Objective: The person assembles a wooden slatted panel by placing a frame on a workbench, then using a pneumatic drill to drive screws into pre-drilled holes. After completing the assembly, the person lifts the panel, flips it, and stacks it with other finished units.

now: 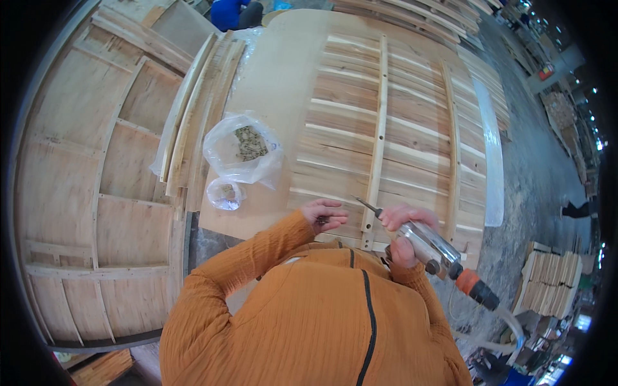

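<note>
My right hand (410, 222) is wrapped round a silver air screwdriver (428, 243). Its long thin bit points left, over the lower end of a wooden batten (380, 122). Beyond the bit's tip, my left hand (325, 215) is cupped with the fingers partly curled. Small dark pieces that look like screws lie in its palm, partly hidden. Under both hands is a panel of wooden slats (341, 138), with the batten and a second batten (452, 128) across it; dark holes show along the nearer one. An open clear plastic bag (222, 151) of screws (250, 143) lies left of the panel.
A smaller plastic bag (225, 194) sits beside the large one on a plywood sheet (264, 83). Long boards (203, 109) and a framed plywood panel (71, 186) are at left. An air hose (515, 331) trails from the tool. Someone in blue (226, 14) is at the far edge.
</note>
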Tool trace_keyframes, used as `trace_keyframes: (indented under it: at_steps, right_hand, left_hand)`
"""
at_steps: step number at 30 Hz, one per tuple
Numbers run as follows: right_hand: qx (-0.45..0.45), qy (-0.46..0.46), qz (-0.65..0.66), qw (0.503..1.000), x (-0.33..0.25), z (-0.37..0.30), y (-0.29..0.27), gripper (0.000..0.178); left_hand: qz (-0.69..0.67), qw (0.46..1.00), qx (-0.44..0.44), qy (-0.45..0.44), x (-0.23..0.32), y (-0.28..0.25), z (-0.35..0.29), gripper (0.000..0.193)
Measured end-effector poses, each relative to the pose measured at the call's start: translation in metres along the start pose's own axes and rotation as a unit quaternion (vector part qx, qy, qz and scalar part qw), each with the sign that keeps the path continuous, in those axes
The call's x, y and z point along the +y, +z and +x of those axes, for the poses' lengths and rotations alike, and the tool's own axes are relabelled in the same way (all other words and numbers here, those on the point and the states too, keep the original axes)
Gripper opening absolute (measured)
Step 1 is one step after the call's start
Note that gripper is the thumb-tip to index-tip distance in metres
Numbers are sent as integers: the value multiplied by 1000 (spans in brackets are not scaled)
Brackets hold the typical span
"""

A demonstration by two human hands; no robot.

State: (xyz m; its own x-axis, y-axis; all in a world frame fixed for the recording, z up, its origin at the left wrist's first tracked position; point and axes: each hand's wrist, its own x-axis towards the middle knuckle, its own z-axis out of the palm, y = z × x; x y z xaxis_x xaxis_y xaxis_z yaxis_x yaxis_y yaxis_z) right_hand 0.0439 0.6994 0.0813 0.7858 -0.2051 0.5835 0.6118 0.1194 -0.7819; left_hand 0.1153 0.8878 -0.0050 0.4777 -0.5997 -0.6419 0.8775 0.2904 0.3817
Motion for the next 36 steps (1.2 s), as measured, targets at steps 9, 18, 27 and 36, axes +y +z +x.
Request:
trace_keyframes:
  at_steps: [9, 18, 27, 36]
  right_hand:
    - [-13, 20, 16, 1000, -6, 8, 6, 42]
    - [-25, 24, -6, 999, -4, 6, 3, 42]
    - [8, 37, -23, 999, -8, 1, -5, 40]
    - [-18, 48, 15, 999, -18, -4, -22, 39]
  left_hand:
    - [246, 858, 217, 394, 155, -151, 16, 16]
    - [668, 619, 344, 229, 173, -169, 49, 20]
    - [626, 655, 333, 261, 163, -175, 59, 18]
    - [604, 680, 318, 268, 164, -176, 51, 15]
